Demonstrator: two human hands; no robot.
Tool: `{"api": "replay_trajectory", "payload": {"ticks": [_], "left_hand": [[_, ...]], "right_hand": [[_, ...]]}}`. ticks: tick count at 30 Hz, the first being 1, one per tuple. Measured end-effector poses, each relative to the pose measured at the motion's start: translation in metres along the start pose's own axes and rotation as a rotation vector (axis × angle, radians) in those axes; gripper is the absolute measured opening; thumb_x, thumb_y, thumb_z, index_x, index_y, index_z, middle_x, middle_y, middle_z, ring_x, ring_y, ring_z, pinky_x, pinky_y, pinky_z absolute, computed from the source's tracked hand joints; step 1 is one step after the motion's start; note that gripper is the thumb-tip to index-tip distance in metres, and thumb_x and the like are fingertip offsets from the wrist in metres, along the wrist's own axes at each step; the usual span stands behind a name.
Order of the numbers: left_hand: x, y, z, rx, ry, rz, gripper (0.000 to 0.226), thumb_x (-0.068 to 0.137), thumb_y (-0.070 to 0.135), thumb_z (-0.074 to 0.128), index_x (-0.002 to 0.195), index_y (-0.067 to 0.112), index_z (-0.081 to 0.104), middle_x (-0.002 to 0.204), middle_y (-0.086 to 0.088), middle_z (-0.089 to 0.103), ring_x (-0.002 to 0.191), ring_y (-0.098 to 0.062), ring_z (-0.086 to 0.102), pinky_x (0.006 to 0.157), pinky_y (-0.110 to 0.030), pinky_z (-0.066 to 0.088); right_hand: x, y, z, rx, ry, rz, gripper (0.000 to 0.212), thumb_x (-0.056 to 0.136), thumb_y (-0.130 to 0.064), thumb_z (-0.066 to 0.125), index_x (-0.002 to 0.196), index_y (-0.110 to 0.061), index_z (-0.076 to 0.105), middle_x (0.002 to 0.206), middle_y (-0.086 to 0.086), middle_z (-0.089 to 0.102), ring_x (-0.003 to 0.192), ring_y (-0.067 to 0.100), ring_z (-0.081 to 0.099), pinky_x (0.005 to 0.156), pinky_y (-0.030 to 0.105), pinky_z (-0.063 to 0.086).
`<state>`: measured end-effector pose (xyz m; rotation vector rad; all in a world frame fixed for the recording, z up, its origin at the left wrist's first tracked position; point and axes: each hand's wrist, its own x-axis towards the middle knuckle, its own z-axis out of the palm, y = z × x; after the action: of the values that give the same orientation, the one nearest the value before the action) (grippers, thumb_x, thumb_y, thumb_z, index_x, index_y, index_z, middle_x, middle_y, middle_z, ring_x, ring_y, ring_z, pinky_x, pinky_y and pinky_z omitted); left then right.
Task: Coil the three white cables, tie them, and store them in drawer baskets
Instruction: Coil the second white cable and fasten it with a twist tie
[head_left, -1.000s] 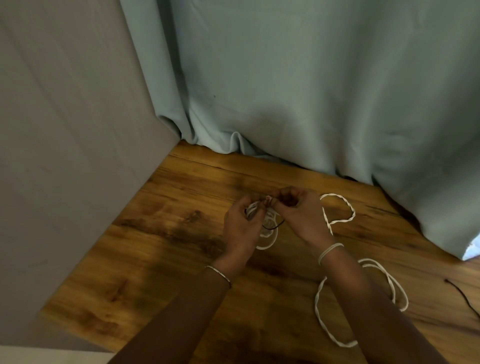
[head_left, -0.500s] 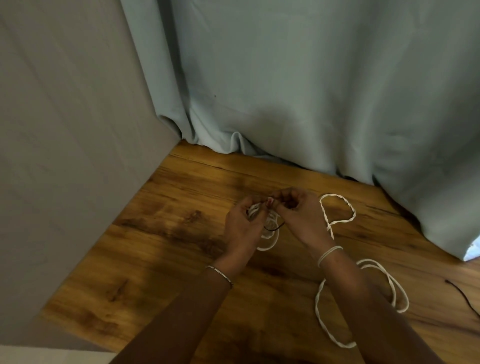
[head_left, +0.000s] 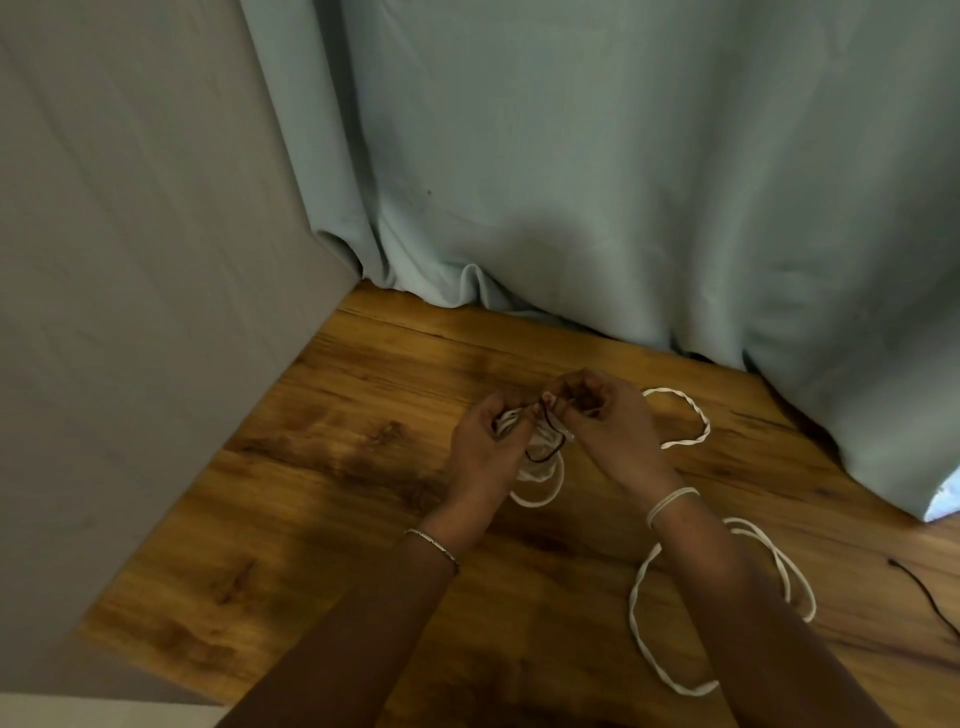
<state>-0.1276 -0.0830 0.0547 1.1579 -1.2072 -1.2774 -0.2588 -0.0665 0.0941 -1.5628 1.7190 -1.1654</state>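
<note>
Over the wooden table (head_left: 322, 519), my left hand (head_left: 483, 452) grips a small coil of white cable (head_left: 540, 483), whose lower loop hangs out below my fingers. My right hand (head_left: 608, 426) pinches a thin dark tie (head_left: 550, 441) that runs across the coil. A second white cable (head_left: 691, 421) lies in a twisted loop just right of my right hand. A third white cable (head_left: 644, 639) sprawls loosely under and beside my right forearm. No drawer basket is in view.
A pale blue curtain (head_left: 623, 182) hangs along the back of the table and drapes onto its right side. A grey panel (head_left: 130, 260) stands at the left. A thin black wire (head_left: 930, 597) lies at the right edge.
My hands stay on the coil in the same spot. Only my fingertips shift a little around the dark tie.
</note>
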Motion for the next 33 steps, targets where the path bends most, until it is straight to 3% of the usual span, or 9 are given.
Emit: {"api": "replay_trajectory", "payload": {"ticks": [3,7,11,15,17,20,23,28,33], "left_hand": [[-0.001,0.004,-0.001,-0.070,-0.062,-0.074,0.007,0.085,0.015,0.069,0.085,0.022,0.069,0.089,-0.004,0.073,0.086,-0.017,0.069,0.076,-0.028,0.055],[0.001,0.006,-0.002,-0.156,-0.088,-0.116,0.004,0.086,0.014,0.068,0.090,0.014,0.069,0.091,-0.009,0.071,0.087,-0.020,0.067,0.079,-0.032,0.054],[0.001,0.007,-0.003,-0.164,-0.101,-0.098,0.002,0.086,0.011,0.067,0.087,0.011,0.066,0.085,-0.006,0.067,0.080,-0.015,0.064,0.070,-0.022,0.052],[0.000,0.009,-0.004,-0.148,-0.117,-0.123,0.004,0.086,0.013,0.067,0.089,0.011,0.066,0.081,-0.001,0.067,0.071,-0.004,0.065,0.065,-0.016,0.051],[-0.001,0.009,-0.004,-0.169,-0.144,-0.128,0.004,0.087,0.014,0.066,0.090,0.011,0.067,0.080,0.000,0.067,0.069,-0.002,0.064,0.064,-0.017,0.052],[-0.002,0.007,-0.003,-0.176,-0.156,-0.129,0.014,0.086,0.017,0.068,0.095,0.008,0.068,0.085,-0.004,0.069,0.078,-0.011,0.066,0.068,-0.022,0.053],[-0.002,0.007,-0.004,-0.174,-0.166,-0.132,0.017,0.084,0.015,0.070,0.098,0.006,0.068,0.087,-0.003,0.070,0.078,-0.009,0.066,0.069,-0.021,0.053],[0.000,0.010,-0.005,-0.163,-0.193,-0.170,0.023,0.085,0.016,0.069,0.105,0.005,0.066,0.094,-0.006,0.071,0.087,-0.015,0.067,0.068,-0.022,0.055],[0.001,0.015,-0.005,-0.142,-0.209,-0.151,0.022,0.088,0.015,0.066,0.109,0.009,0.064,0.091,0.001,0.068,0.077,-0.004,0.066,0.060,-0.017,0.053]], "right_hand": [[0.002,0.003,-0.003,-0.098,-0.021,-0.028,0.004,0.087,-0.018,0.066,0.090,-0.021,0.067,0.086,-0.005,0.069,0.079,0.012,0.064,0.070,0.026,0.050],[0.005,0.001,-0.005,-0.173,-0.023,-0.077,0.010,0.087,-0.016,0.066,0.086,-0.026,0.064,0.087,-0.010,0.059,0.079,0.009,0.057,0.067,0.017,0.044],[0.009,0.004,-0.005,-0.202,-0.035,-0.109,0.014,0.085,-0.016,0.068,0.084,-0.029,0.064,0.086,-0.008,0.057,0.079,0.007,0.056,0.067,0.011,0.042],[0.007,0.006,-0.003,-0.254,-0.035,-0.130,0.009,0.087,-0.018,0.065,0.089,-0.027,0.063,0.092,-0.003,0.057,0.083,0.013,0.055,0.073,0.026,0.046],[0.006,0.006,-0.002,-0.271,-0.016,-0.165,0.012,0.088,-0.017,0.064,0.088,-0.029,0.060,0.092,-0.005,0.054,0.082,0.010,0.053,0.072,0.026,0.046],[0.005,0.004,-0.003,-0.267,0.001,-0.205,0.023,0.084,-0.012,0.067,0.085,-0.033,0.056,0.088,-0.011,0.050,0.079,0.001,0.050,0.070,0.018,0.041],[0.005,0.003,-0.006,-0.260,-0.022,-0.219,0.026,0.081,-0.008,0.068,0.083,-0.032,0.059,0.084,-0.018,0.050,0.080,-0.004,0.051,0.067,0.007,0.037],[0.007,0.004,-0.007,-0.303,-0.051,-0.257,0.018,0.083,-0.011,0.066,0.088,-0.027,0.062,0.085,-0.015,0.051,0.081,0.008,0.053,0.070,0.026,0.045],[0.011,0.004,-0.004,-0.295,-0.021,-0.247,0.007,0.088,-0.016,0.062,0.094,-0.019,0.061,0.092,-0.006,0.052,0.084,0.013,0.053,0.070,0.028,0.047]]}}
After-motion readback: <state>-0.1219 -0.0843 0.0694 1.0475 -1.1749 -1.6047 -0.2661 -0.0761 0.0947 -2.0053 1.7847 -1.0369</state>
